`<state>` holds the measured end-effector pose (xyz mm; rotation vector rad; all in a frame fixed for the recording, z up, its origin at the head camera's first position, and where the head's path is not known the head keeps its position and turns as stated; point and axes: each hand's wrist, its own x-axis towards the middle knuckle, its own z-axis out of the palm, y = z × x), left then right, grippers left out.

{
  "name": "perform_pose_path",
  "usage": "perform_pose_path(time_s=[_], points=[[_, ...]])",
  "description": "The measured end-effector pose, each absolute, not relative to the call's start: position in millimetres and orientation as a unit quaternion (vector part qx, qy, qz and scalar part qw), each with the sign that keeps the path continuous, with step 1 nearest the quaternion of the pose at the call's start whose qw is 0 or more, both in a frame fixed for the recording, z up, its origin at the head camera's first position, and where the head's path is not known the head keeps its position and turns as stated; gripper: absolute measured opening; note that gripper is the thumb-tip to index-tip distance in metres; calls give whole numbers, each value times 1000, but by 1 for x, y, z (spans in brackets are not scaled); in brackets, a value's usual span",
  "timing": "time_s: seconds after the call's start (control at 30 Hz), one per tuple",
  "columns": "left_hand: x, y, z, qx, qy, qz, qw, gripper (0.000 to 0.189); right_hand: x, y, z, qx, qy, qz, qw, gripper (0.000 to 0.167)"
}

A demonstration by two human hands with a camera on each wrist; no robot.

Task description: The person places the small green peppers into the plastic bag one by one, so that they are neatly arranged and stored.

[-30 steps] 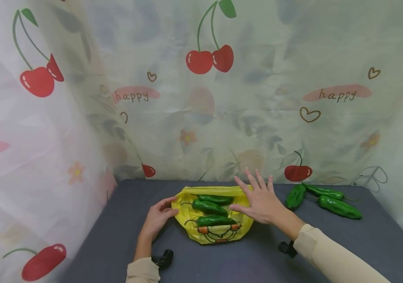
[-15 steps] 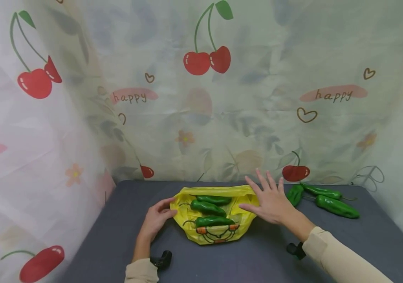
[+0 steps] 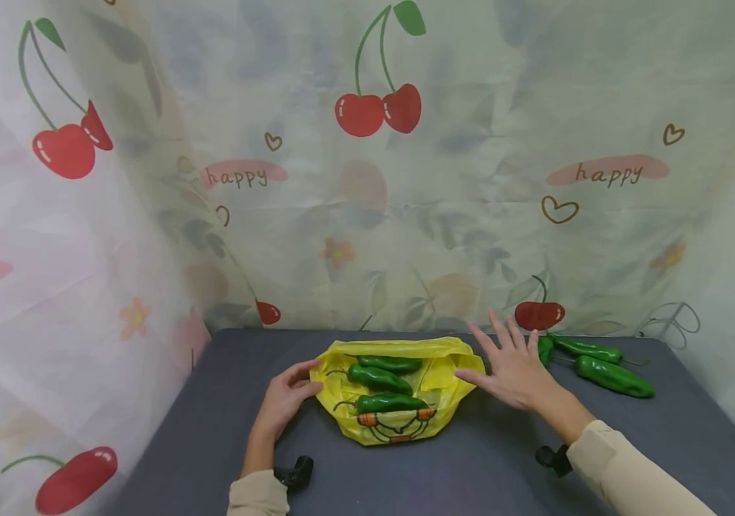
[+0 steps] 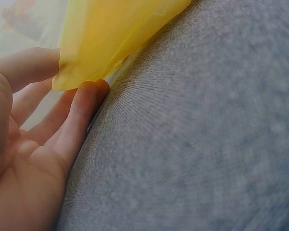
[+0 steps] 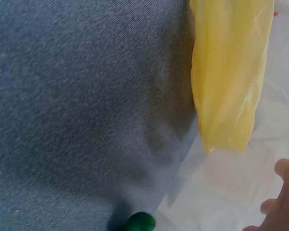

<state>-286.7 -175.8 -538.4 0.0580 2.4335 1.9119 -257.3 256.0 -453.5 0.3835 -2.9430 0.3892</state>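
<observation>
A yellow plastic bag [image 3: 450, 380] lies mouth up on the table, three long green peppers [image 3: 380, 378] inside it. My left hand [image 3: 282, 403] holds the bag's left edge; in the left wrist view the thumb and fingers pinch a corner of the yellow plastic [image 4: 115, 33]. To the right of the bag, my right hand [image 3: 514, 373] is raised with its fingers spread, holding nothing. The right wrist view has the bag's side [image 5: 231, 72] apart from the fingertips [image 5: 284, 168].
Three more green peppers [image 3: 614, 377] lie at the table's back right, one partly behind my right hand. The dark grey table [image 3: 406, 480] backs onto a cherry-printed curtain [image 3: 393, 236]. A thin looped cord [image 3: 677, 324] is at the far right corner.
My right hand has moved rightward, from over the bag's right side to just beyond it, fingers still spread. The left hand stays at the bag's left edge, and the peppers inside lie as before.
</observation>
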Motion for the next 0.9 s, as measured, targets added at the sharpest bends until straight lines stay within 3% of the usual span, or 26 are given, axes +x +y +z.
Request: perform_pose_path(time_s=[0.9], points=[[-288,-176,-538,15,789,614,23,48,-250,305,-479,85,-988,123,25,106]])
